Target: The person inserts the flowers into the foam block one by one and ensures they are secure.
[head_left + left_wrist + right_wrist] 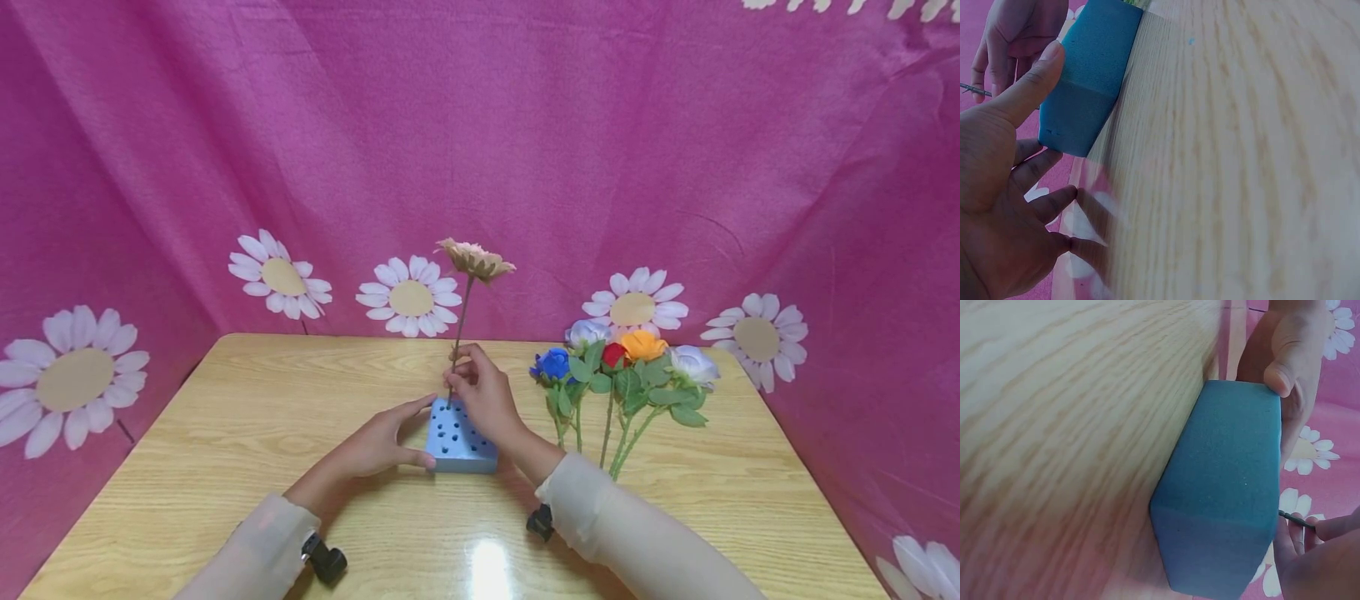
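Note:
A light-blue foam block (463,463) with several holes in its top stands on the table. My left hand (375,446) holds it by its left side, thumb at the near corner and fingers at the far one. In the left wrist view the thumb (1035,78) presses the block's face. My right hand (489,402) pinches the thin stem of a pale pink artificial flower (476,260) between thumb and fingers, low down above the block. The flower stands nearly upright, its stem's lower end at a hole in the back row. How deep it sits is hidden.
To the right on the wooden table (300,375) lie several artificial flowers: a blue rose (553,364), a red one (613,355), an orange one (642,344) and pale lilac ones (693,364). A pink curtain (525,167) with printed daisies hangs behind and at both sides.

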Demonstrator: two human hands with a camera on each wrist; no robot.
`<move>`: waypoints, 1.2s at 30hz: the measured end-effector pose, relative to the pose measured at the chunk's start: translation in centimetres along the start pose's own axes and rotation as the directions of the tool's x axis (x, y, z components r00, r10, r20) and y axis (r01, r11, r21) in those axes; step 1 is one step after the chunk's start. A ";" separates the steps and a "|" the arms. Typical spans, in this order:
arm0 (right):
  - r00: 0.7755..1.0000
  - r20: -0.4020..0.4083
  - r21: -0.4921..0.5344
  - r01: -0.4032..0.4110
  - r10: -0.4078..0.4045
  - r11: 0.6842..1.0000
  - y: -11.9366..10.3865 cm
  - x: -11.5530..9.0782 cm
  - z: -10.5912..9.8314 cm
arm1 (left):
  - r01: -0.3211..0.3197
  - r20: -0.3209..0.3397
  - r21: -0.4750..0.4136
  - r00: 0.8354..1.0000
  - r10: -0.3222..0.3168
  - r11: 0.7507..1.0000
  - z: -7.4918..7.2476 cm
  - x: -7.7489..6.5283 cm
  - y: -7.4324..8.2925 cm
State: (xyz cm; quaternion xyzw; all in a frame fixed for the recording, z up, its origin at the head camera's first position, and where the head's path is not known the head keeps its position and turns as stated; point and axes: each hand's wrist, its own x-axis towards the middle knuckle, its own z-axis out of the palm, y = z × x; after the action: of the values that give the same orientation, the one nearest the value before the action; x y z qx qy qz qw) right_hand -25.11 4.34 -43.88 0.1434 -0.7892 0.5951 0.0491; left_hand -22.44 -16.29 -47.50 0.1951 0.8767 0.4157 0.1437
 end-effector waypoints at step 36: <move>0.993 0.098 -0.209 0.085 -0.066 0.974 1.1 -1.3 0.0 | -0.032 -0.001 0.017 0.999 0.032 0.999 -0.1 -0.2 0.1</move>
State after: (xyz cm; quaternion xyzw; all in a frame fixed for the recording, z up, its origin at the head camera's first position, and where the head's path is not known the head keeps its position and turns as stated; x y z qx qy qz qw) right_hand -24.20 4.86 -45.23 0.1942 -0.8438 0.4977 0.0508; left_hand -22.30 -16.37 -47.33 0.2102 0.8770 0.4105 0.1346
